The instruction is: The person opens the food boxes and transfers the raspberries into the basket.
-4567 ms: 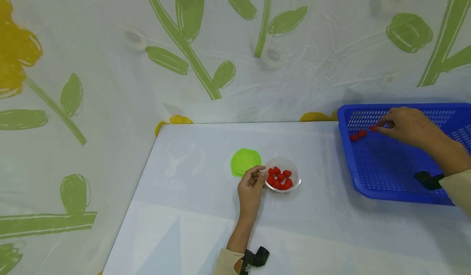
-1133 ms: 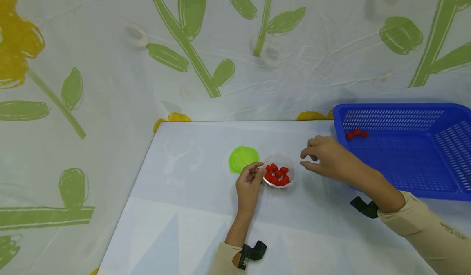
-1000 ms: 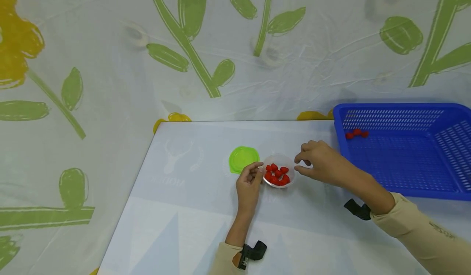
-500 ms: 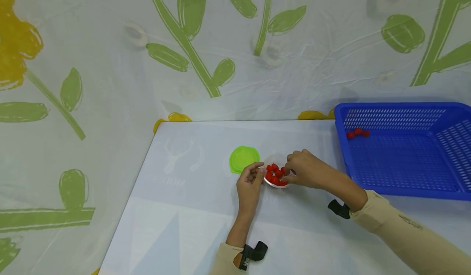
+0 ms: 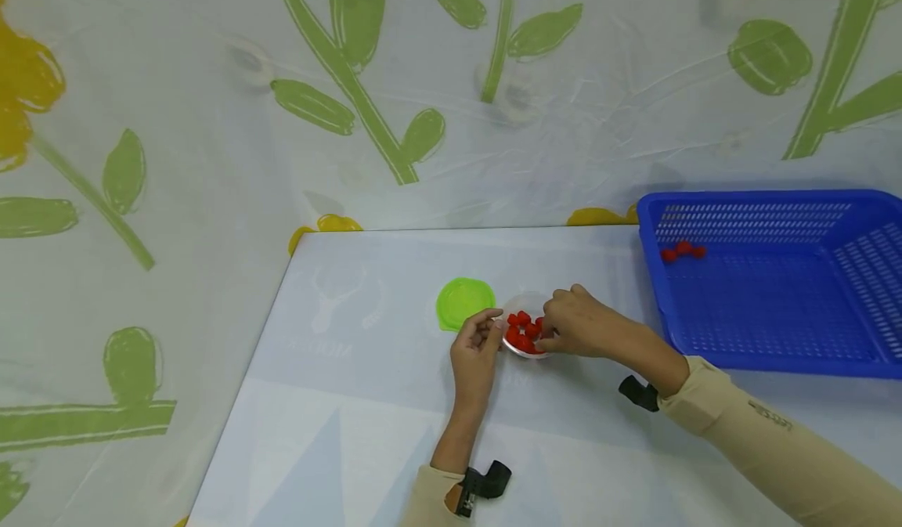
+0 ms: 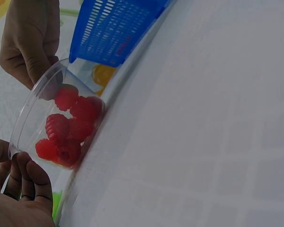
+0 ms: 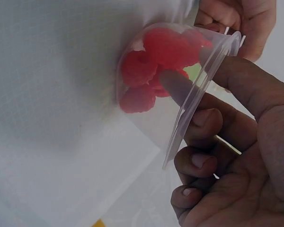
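Observation:
A clear plastic cup (image 5: 526, 303) with several red raspberries (image 5: 523, 342) in it stands on the table in the head view. My left hand (image 5: 475, 362) pinches the cup's rim from the left, as the left wrist view also shows. From the right, my right hand (image 5: 583, 325) reaches over the rim with thumb and index finger inside. In the right wrist view, the index finger (image 7: 177, 87) touches the raspberries (image 7: 138, 68), while the other fingers stay curled outside the rim. Whether a raspberry is pinched there is unclear.
A green lid (image 5: 465, 303) lies flat at the left, behind my left hand. At the right stands a blue perforated basket (image 5: 761, 308), with a few raspberries (image 5: 683, 248) in its far left corner. A flower-patterned sheet (image 5: 211, 159) hangs behind the table.
Earlier my right hand set a raspberry in the basket. It has since moved left to the cup, and its fingers have entered it. My left hand has stayed at the rim.

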`<state>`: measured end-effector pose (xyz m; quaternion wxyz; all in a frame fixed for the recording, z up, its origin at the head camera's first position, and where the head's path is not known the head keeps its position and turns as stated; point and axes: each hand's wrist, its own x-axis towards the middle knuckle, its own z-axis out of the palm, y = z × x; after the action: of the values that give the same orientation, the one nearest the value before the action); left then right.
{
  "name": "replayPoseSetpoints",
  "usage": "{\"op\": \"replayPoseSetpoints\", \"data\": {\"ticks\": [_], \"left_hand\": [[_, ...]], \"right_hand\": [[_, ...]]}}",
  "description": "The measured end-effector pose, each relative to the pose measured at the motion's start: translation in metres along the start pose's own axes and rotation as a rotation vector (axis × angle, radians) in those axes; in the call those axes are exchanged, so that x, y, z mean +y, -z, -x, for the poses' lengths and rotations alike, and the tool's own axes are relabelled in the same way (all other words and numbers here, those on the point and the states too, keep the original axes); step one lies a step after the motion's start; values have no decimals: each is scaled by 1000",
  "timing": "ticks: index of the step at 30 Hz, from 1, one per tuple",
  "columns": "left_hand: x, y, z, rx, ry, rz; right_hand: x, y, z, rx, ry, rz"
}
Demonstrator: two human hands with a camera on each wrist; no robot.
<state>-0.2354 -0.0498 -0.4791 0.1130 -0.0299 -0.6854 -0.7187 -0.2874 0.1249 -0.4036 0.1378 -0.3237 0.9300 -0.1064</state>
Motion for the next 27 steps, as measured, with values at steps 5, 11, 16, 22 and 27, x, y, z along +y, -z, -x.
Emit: {"op": "replayPoseSetpoints", "data": {"ticks": [5,11,16,22,27], "left_hand": [[0,1,0,-6,13,4],[-2,0,-1,1,17,14],[-1,1,-1,-3,22,9],[0,0,0,4,18,8],[1,1,0,0,14,-3]], "right_hand": [[-1,1,-2,-22,-20,-13],[0,0,-1,-10,-20,-31],[-1,0,0,-4,-16,-63],[-2,0,-2,-12,1,-102],[0,0,-1,37,9,-51]]}}
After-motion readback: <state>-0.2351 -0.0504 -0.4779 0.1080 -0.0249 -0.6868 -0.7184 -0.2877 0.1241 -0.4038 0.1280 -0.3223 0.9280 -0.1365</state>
